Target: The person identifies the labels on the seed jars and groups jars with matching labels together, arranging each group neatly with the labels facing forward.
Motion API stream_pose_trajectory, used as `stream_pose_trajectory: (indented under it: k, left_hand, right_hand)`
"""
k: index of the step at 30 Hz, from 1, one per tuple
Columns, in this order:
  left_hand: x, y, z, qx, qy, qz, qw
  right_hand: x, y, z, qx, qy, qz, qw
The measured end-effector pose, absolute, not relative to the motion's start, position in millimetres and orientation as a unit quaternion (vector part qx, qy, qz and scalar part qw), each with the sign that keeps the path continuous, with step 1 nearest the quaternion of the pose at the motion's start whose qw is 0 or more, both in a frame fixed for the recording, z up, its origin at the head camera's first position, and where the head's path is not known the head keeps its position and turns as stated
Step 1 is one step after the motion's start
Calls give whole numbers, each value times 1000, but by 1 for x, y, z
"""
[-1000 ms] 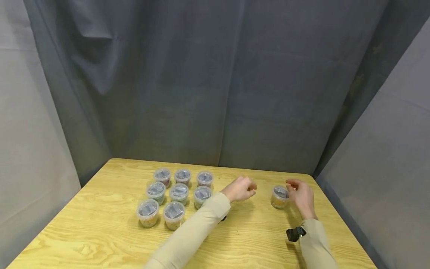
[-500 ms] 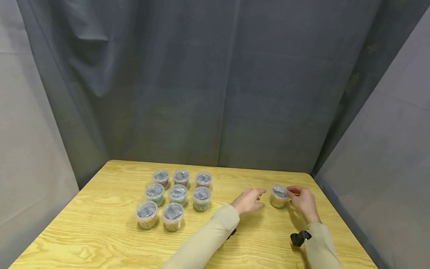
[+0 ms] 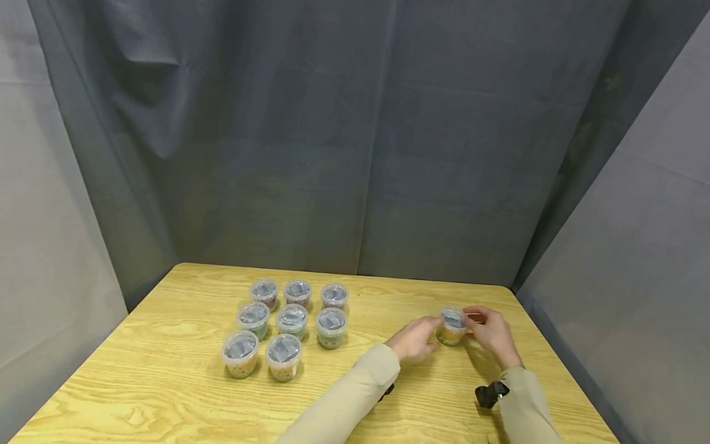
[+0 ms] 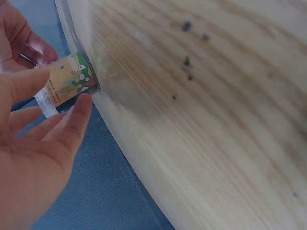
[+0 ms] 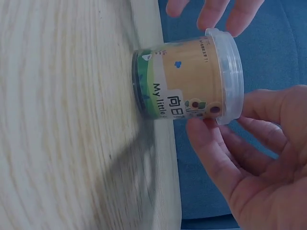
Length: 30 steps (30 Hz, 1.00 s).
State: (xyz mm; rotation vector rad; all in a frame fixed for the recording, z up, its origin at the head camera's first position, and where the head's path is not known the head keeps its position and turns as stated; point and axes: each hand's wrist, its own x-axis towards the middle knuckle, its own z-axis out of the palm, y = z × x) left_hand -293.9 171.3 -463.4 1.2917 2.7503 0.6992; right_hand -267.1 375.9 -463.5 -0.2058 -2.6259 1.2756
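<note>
A small lidded plastic tub [image 3: 450, 333] with an orange and green label stands upright at the table's right side, between both hands. In the right wrist view, the tub [image 5: 189, 79] shows a clear lid. My right hand [image 3: 492, 333] holds its near side, thumb against the label and a finger at the lid rim. From the other side my left hand [image 3: 413, 340] reaches around it with fairly straight fingers. Its fingertips [image 5: 208, 19] are right at the lid in the right wrist view.
Several similar tubs stand in rows on the left half of the wooden table [image 3: 166, 394], including a front one [image 3: 284, 357] and a middle one [image 3: 331, 328]. A dark curtain [image 3: 277, 154] hangs behind the table, with pale cloth [image 3: 638, 259] at the right.
My left hand has moved right to the tub, its fingers straightening out. My right hand has come down onto the tub, which has shifted slightly left.
</note>
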Motion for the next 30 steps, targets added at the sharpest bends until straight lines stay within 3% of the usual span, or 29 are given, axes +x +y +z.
stream_pose_trajectory:
  k: [7,20,30]
  left_hand:
    - [-296,165,-466,398,883,247,31]
    - [-300,147,-467,370,867,334,-9]
    - [-296,133,-454,345,851,395,-44]
  right_hand:
    - [-267,370,-461,-51,-889,450,69]
    - [-265,360,-446,-11,-876,482,3]
    - [-265,339,-437,18,-877,476,69]
